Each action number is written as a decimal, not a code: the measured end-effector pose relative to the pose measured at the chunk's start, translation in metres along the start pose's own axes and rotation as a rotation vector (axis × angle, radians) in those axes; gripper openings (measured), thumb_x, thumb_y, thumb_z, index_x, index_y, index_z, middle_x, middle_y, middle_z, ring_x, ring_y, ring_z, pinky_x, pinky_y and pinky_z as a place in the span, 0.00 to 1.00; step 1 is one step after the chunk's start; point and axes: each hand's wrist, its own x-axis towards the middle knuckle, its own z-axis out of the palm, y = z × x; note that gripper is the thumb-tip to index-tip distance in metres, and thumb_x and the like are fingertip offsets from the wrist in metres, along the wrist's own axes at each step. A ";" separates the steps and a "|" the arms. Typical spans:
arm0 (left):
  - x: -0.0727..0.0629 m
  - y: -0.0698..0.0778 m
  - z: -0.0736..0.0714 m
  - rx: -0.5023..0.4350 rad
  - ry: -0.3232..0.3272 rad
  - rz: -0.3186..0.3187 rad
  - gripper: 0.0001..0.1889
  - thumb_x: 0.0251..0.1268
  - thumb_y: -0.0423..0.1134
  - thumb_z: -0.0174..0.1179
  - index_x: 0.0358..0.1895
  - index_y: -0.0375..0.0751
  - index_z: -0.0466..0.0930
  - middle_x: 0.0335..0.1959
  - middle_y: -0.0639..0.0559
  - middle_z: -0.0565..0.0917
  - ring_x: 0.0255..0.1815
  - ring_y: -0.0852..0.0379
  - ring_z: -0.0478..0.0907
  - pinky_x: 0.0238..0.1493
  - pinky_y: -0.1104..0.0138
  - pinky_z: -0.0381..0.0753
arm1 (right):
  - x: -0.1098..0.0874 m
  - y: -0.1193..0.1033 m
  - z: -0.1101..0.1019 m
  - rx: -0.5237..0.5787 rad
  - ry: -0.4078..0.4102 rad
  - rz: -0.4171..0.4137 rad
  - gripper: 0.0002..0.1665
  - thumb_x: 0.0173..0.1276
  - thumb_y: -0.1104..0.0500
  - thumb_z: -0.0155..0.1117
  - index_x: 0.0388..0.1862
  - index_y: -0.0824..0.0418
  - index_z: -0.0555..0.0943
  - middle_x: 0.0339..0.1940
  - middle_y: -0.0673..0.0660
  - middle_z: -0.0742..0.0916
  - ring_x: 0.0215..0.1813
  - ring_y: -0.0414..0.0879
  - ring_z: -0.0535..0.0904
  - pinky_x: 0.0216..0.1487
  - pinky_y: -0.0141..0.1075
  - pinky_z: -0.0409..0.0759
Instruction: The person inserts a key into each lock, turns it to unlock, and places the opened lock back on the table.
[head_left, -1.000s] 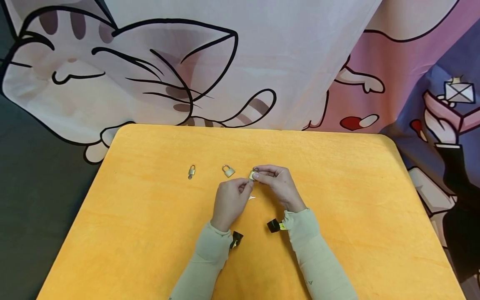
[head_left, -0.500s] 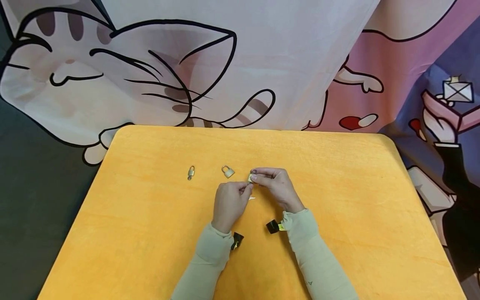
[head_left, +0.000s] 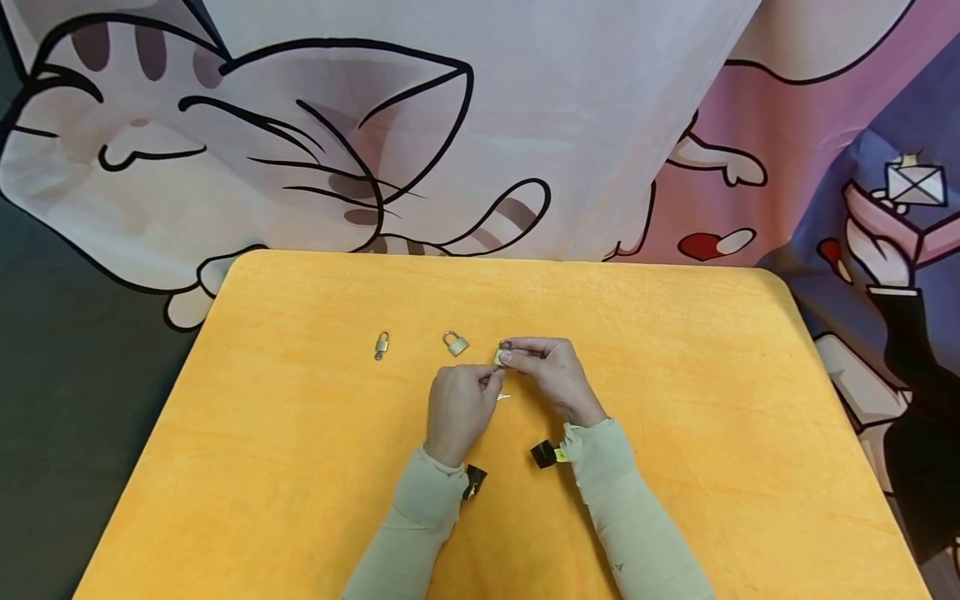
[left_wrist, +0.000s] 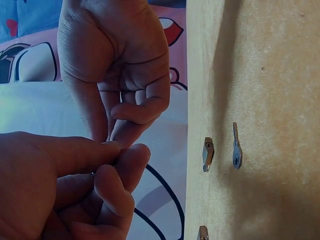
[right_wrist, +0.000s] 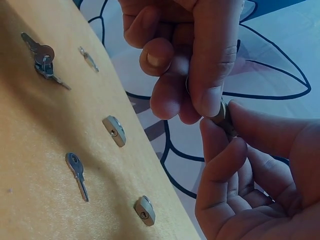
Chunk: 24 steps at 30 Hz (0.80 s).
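In the head view my right hand [head_left: 553,372] holds a small brass padlock [head_left: 499,357] between thumb and fingers, its shackle pointing away. My left hand [head_left: 459,410] meets the padlock's lower end, thumb and index finger pinched together. Those fingers hold a key, nearly all hidden; a curved metal edge shows between them in the right wrist view. There the held padlock [right_wrist: 223,115] is mostly covered by fingertips. Both hands are raised above the table. A loose key [head_left: 503,397] lies on the tabletop just below them.
Another padlock [head_left: 455,342] lies left of the hands, and a smaller one [head_left: 382,343] farther left. The right wrist view shows a bunch of keys [right_wrist: 45,57] and one more padlock [right_wrist: 145,211] on the yellow table [head_left: 285,467]. A printed curtain [head_left: 585,125] hangs behind.
Both hands and the held padlock have shifted slightly left and nearer to me. The grasp looks the same; the other padlocks have stayed in place.
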 end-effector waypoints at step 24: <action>0.000 0.000 0.003 0.094 0.019 0.020 0.06 0.63 0.35 0.69 0.29 0.39 0.92 0.11 0.58 0.77 0.10 0.68 0.61 0.14 0.74 0.58 | 0.000 0.002 0.002 0.017 0.015 0.020 0.16 0.65 0.70 0.70 0.50 0.77 0.84 0.44 0.62 0.90 0.43 0.43 0.87 0.49 0.40 0.84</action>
